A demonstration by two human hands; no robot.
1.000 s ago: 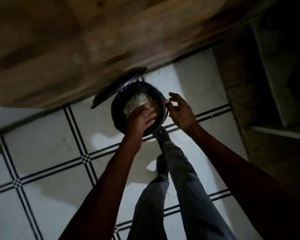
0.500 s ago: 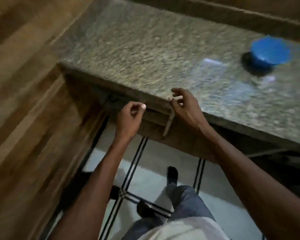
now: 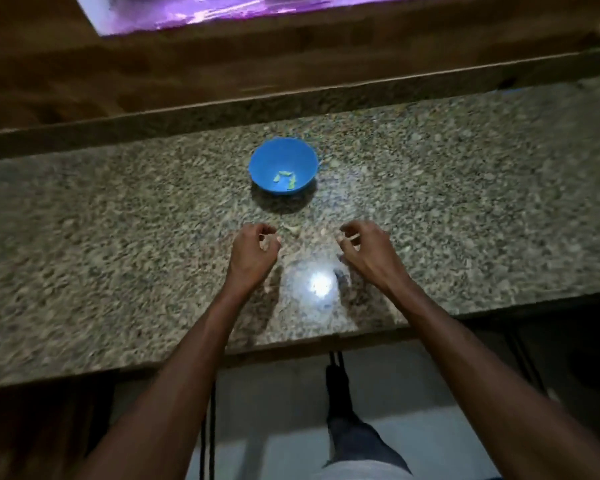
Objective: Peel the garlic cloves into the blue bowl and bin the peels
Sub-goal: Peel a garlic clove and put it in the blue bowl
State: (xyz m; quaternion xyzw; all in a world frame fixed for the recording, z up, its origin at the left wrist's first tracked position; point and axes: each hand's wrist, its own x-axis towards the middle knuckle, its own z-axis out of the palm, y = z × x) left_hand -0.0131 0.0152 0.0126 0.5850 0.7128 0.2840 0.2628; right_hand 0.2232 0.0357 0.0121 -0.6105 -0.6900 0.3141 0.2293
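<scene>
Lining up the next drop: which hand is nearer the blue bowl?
The left hand. It is over the counter just on the near side of the blue bowl, slightly to its left, while the right hand is farther off to the right.

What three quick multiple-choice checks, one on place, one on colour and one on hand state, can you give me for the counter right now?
1. Where does the bowl stand?
A. On the granite counter, beyond both hands
B. On the floor by the foot
C. In the left hand

2. What colour is the bowl?
A. Red
B. Blue
C. White

3. How are the left hand and the right hand?
A. Both gripping the bowl
B. Loosely curled above the counter, apart from the bowl, nothing plainly held
C. Flat on the bowl's rim

Answers:
1 A: the bowl sits on the speckled stone, farther from the person than the hands.
2 B: its wall and inside are plainly blue, with a few pale cloves at the bottom.
3 B: bare counter shows between both hands and the bowl.
</scene>
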